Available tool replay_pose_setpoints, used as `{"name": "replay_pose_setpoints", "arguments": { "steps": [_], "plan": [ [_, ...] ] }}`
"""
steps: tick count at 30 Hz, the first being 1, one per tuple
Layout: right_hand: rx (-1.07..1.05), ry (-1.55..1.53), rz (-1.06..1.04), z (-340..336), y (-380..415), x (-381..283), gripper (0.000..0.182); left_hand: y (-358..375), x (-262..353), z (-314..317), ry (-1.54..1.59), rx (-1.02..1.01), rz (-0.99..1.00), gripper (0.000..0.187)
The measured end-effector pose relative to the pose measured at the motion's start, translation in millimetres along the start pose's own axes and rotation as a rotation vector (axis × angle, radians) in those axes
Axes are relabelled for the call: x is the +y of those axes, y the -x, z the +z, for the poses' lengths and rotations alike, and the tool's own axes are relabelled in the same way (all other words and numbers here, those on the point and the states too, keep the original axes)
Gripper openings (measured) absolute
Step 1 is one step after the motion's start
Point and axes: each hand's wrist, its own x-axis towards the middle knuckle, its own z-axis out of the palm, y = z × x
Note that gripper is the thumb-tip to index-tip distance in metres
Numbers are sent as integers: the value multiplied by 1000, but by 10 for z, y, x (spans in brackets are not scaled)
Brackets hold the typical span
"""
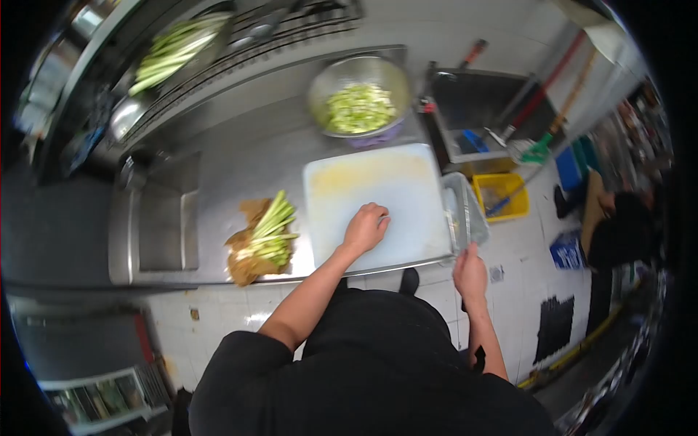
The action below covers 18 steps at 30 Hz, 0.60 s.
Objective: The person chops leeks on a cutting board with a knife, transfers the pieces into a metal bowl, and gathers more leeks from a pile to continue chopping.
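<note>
My left hand [367, 227] is over the white cutting board [378, 185], its fingers curled together; anything inside them is too small or hidden to make out. Off the board's right edge, my right hand [471, 275] is closed around what looks like a knife [467, 218], with its thin blade pointing away from me over a grey bin. To the left of the board, pale green stalks [273, 225] lie on crumpled brown paper [247, 270]. Behind the board, a steel bowl [318, 109] holds chopped green pieces [360, 107].
A sink [167, 232] is set into the counter's left end. The grey bin [476, 211] stands against the board's right side, beside a yellow tub [520, 185]. More stalks [178, 51] lie in a bowl on the rack above. Another person [622, 232] is at far right.
</note>
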Motion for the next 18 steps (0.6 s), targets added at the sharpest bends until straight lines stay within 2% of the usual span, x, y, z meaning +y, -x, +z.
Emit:
{"name": "replay_pose_setpoints", "arguments": {
  "steps": [3,6,9,10,12,13,15,16,18],
  "plan": [
    [-12,-37,-66,50,-32,-134,16,66,-244,-349,7,108,-103,15],
    [-17,-63,-88,103,-39,-204,15,200,-812,-830,-181,340,-187,15],
    [-33,-85,-104,108,-55,-337,15,356,-1247,-1409,-394,403,-368,20],
    [-50,-85,-104,104,-48,-375,15,388,-1338,-1548,-395,405,-373,20],
    [-106,-75,-152,167,-96,-366,16,397,-1445,-1748,-452,137,-677,27],
    [-156,-68,-197,213,-128,-373,16,354,-1462,-1804,-451,144,-678,27],
    [-182,-53,-226,303,-142,-412,16,278,-1451,-1931,-247,-215,-705,37],
    [-213,-38,-247,327,-144,-431,17,234,-1413,-1949,-246,-209,-707,37],
    [-226,-32,-250,343,-110,-500,18,160,-1332,-1902,-420,-348,-701,46]
  ]
}}
